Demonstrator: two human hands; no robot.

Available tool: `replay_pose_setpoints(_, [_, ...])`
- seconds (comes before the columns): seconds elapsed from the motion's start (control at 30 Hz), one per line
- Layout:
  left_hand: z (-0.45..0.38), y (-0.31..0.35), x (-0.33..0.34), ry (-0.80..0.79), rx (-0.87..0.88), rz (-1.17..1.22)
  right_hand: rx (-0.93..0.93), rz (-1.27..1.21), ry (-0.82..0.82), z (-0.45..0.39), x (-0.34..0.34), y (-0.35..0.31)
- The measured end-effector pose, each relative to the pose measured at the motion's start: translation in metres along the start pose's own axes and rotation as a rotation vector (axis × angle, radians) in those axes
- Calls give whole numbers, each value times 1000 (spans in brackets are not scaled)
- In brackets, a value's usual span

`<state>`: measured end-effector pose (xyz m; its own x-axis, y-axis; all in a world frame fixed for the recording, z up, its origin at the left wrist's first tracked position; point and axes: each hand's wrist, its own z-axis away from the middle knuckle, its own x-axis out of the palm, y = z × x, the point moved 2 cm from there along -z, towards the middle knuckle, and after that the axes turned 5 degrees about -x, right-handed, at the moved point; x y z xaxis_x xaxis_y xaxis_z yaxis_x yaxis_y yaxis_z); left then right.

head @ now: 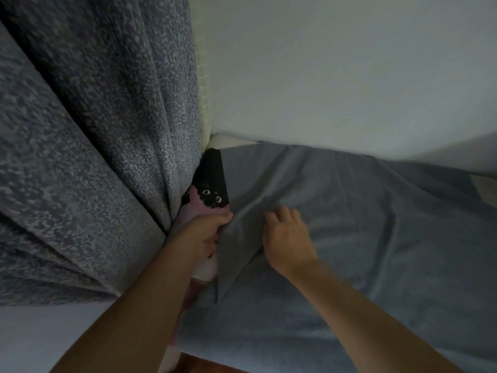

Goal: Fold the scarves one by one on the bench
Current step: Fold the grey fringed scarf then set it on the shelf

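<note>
A large grey scarf lies spread and wrinkled over the bench, covering most of it. My left hand grips the scarf's left edge, fingers curled round a fold of the cloth. My right hand rests on the scarf just to the right, fingers bent down onto a raised crease; a grip cannot be made out. Beside my left hand lies a pink and black cloth with a cat face print, wedged between the scarf and the curtain.
A heavy speckled blue-grey curtain hangs at the left, down to the bench's end. A pale wall rises behind the bench. A strip of the white bench shows at the back corner, and reddish-brown floor below.
</note>
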<state>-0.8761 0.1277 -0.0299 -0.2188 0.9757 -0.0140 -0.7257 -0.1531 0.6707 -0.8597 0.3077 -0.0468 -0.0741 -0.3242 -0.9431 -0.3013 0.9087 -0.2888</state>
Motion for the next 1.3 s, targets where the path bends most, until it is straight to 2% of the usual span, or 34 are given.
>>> replay_pose_setpoints(0.07, [-7, -4, 6, -97, -92, -18, -98, -50, -52, -2, 12, -14])
replay_pose_setpoints(0.13, [-13, -10, 6, -83, -61, 8, -118, -87, -91, 3, 19, -23])
replay_pose_setpoints(0.23, [-15, -6, -5, 292, 326, -71, -29, -86, -204, 23, 24, -7])
replay_pose_setpoints(0.27, [-13, -4, -7, 372, 430, -94, 4, -36, -261, 32, 25, 5])
replay_pose_setpoints(0.33, [-10, -1, -6, 416, 537, -144, 67, 59, -353, 42, 19, 24])
replay_pose_setpoints(0.37, [-15, 0, -7, 410, 538, -158, 98, 65, -382, 40, 16, 27])
replay_pose_setpoints(0.43, [-28, -2, -10, 359, 409, -134, 120, 20, -338, 25, 9, 14])
replay_pose_setpoints(0.53, [-52, 1, -11, 285, 296, -48, -41, -61, -174, 0, 15, -19])
replay_pose_setpoints(0.57, [-56, 4, -11, 297, 306, -91, -101, -73, -202, -6, 23, -28])
replay_pose_setpoints(0.63, [-64, 8, -14, 419, 372, -253, -140, -47, -285, -8, 37, -34])
replay_pose_setpoints(0.73, [-69, 11, -14, 532, 454, -348, -40, 42, -224, 0, 42, 16])
replay_pose_setpoints(0.83, [-73, 18, -10, 591, 510, -456, 260, 189, -145, 27, 10, 126])
replay_pose_setpoints(0.93, [-63, 22, -3, 643, 539, -589, 549, 202, -189, 54, -44, 235])
replay_pose_setpoints(0.97, [-57, 21, 2, 683, 567, -672, 566, 188, -181, 57, -59, 248])
replay_pose_setpoints(1.03, [-36, 14, 31, 827, 723, -938, 408, 203, -61, 56, -65, 232])
replay_pose_setpoints(1.07, [-23, 7, 57, 818, 850, -1038, 288, 218, 10, 56, -57, 208])
replay_pose_setpoints(1.13, [-6, -21, 114, 555, 1046, -1195, 98, 136, 41, 63, -33, 147])
replay_pose_setpoints(1.2, [-7, -53, 150, 358, 1011, -1328, -23, 74, -65, 78, -21, 108])
replay_pose_setpoints(1.27, [-18, -67, 155, 349, 891, -1452, 7, 142, -114, 99, -24, 138])
replay_pose_setpoints(1.3, [-23, -71, 153, 368, 876, -1492, 98, 206, -109, 113, -31, 172])
